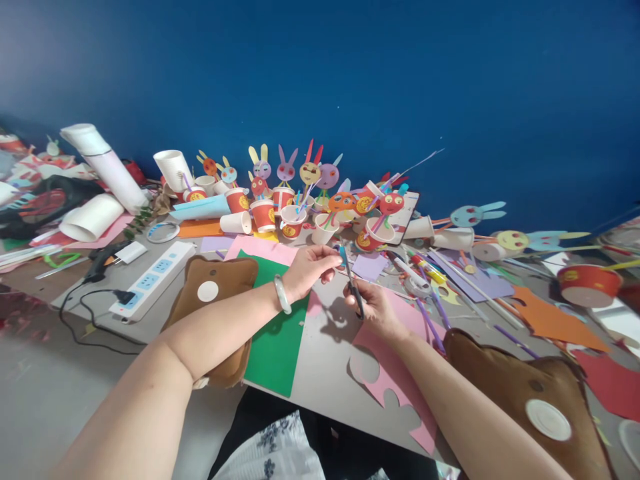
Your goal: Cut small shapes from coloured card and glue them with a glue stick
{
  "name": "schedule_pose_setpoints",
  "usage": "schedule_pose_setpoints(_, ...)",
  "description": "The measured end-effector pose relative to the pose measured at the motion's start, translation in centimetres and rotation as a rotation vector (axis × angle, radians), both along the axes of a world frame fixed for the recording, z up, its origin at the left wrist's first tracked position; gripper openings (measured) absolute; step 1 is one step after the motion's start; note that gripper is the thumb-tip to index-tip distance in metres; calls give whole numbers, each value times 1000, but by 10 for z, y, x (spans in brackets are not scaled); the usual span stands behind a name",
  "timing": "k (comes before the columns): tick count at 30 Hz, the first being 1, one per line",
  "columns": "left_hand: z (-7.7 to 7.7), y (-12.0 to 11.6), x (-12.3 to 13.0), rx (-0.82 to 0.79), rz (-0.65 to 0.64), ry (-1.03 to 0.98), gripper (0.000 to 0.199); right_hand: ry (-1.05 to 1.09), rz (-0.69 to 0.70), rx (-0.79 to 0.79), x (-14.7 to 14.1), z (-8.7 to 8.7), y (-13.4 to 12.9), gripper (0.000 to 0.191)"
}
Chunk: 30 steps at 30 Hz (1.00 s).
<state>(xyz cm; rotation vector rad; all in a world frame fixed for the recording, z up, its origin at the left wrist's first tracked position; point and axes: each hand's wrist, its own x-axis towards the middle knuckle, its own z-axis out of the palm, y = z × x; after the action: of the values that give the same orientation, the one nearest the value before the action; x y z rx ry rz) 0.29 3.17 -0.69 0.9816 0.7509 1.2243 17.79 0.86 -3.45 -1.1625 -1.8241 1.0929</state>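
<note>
My right hand (373, 310) is closed round the dark handles of a pair of scissors (356, 297), whose blades point up and away from me. In front of it, my left hand (313, 270) pinches a small blue piece of paper (343, 255) at its fingertips, right by the blades. Whether the blades touch the paper I cannot tell. Both hands are above the grey table. Below them lie a green paper sheet (277, 340) and a pink sheet with round cut-outs (395, 380). A pale bangle circles my left wrist.
Paper cups with rabbit-faced figures (310, 172) line the wall side. A power strip (153, 280) with plugged cords lies left, beside a brown cushion (210, 287). Another brown cushion (530, 400), orange paper (555, 320) and straws are at right. A phone (406, 217) leans among the cups.
</note>
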Motion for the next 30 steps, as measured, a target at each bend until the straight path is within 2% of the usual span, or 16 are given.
schedule_pose_setpoints(20, 3, -1, 0, 7, 8, -8, 23, -13, -7, 14, 2, -5, 2, 55)
schedule_pose_setpoints(30, 3, -1, -1, 4, 13, -7, 23, -12, -5, 18, 2, -2, 2, 52)
